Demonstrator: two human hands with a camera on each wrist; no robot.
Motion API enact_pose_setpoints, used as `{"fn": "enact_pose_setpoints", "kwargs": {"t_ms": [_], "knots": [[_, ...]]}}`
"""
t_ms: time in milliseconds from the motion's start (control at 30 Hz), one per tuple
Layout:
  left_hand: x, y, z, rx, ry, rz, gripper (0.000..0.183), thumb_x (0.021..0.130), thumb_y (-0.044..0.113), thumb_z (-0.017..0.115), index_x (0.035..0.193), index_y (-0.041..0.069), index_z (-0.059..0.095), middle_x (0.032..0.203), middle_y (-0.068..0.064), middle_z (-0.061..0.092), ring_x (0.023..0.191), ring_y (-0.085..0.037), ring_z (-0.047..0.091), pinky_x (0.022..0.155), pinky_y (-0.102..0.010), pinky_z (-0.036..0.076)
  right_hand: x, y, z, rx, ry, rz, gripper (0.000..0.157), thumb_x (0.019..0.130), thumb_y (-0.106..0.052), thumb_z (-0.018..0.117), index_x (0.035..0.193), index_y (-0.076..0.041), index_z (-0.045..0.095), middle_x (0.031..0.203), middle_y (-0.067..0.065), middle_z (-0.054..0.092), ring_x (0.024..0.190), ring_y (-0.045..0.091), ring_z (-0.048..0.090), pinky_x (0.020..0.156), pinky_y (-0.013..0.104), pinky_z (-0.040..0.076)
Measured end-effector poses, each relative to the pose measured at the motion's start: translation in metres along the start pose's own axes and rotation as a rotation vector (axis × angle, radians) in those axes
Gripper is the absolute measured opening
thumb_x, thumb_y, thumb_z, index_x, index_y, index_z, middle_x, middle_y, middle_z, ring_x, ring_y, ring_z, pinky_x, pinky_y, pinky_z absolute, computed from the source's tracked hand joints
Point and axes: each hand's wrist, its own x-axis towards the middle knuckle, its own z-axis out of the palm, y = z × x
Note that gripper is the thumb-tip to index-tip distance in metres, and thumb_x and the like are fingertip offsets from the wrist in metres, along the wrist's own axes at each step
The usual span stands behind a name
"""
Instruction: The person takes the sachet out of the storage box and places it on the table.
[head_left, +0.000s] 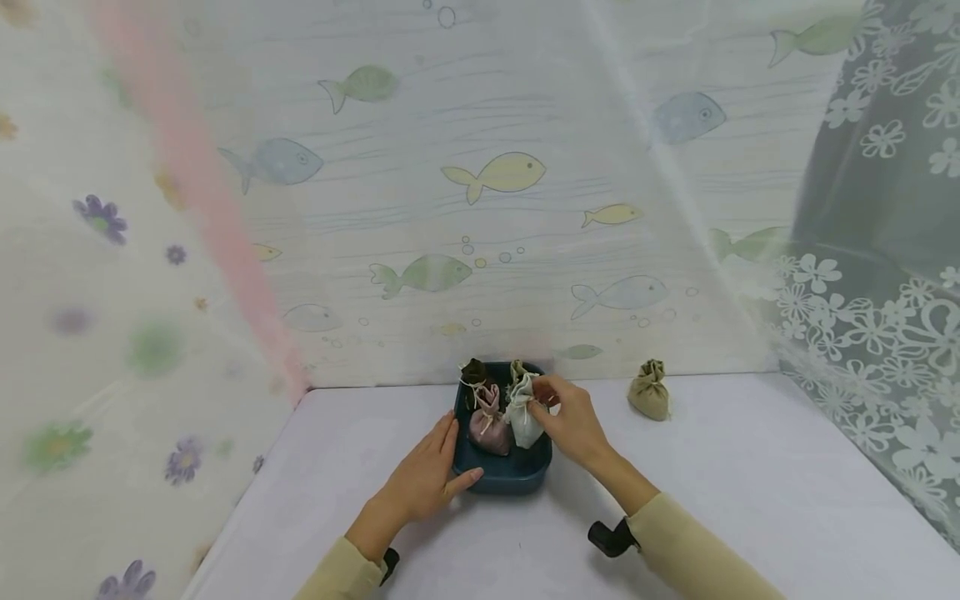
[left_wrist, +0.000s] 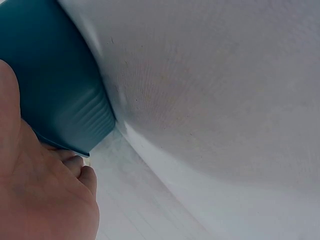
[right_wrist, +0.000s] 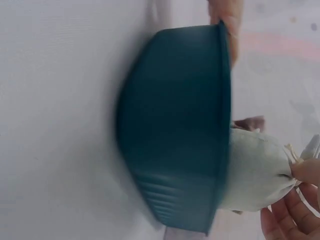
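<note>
At lower centre, the right hand (head_left: pixel 577 423), nearer, pinches the pale drawstring pouch (head_left: pixel 526 427) by its neck from the right; its long axis runs roughly upright, base down in the teal basin (head_left: pixel 502 482). The left hand's (head_left: pixel 420 477) fingers lie extended against the basin's left side.

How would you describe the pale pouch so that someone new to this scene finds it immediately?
On the white table, before the fish-patterned curtain, stands a blue-green tray. The pale pouch is at its right side, beside the pink pouch, its neck pinched by the right hand. Whitish cloth sets it apart from that pink one, the dark pouch and the beige pouch.
</note>
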Motion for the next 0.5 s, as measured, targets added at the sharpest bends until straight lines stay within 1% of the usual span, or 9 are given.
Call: {"fn": "enact_pose_setpoints", "kwargs": {"t_ms": [133,267,367,500], "knots": [[0.000,0.000,0.000,0.002,0.007,0.010,0.098,0.101,0.068,0.044,0.159,-0.009,0.022,0.169,-0.023,0.014,0.155,-0.035,0.020,0.123,-0.050,0.026,0.001,-0.002,-0.011,0.021,0.004,0.031,0.024,0.091,-0.001,0.074,0.114,-0.001,0.069,0.101,0.009,0.071,0.089,0.022,0.066,0.081,0.050,0.058],[0.000,-0.001,0.000,-0.002,0.001,0.007,0.101,0.100,0.072,0.040,0.159,-0.008,0.022,0.169,-0.022,0.014,0.155,-0.035,0.019,0.123,-0.050,0.026,0.001,0.000,-0.022,0.009,0.018,0.055,0.026,0.091,0.000,0.074,0.116,-0.001,0.069,0.102,0.009,0.071,0.091,0.022,0.066,0.082,0.048,0.058],[0.000,-0.002,0.000,-0.005,-0.009,-0.001,0.103,0.099,0.074,0.038,0.160,-0.007,0.021,0.169,-0.021,0.013,0.156,-0.034,0.018,0.124,-0.048,0.025,0.000,0.003,-0.031,-0.005,0.028,0.053,0.026,0.092,0.000,0.074,0.117,-0.001,0.068,0.103,0.010,0.071,0.091,0.022,0.066,0.081,0.046,0.058],[0.000,-0.002,0.000,-0.003,-0.011,-0.001,0.103,0.099,0.075,0.037,0.160,-0.007,0.020,0.169,-0.021,0.012,0.156,-0.033,0.017,0.124,-0.048,0.024,-0.002,0.010,-0.043,-0.024,0.048,0.053,0.024,0.092,0.001,0.073,0.116,-0.001,0.069,0.104,0.010,0.071,0.091,0.023,0.066,0.081,0.047,0.057]]}}
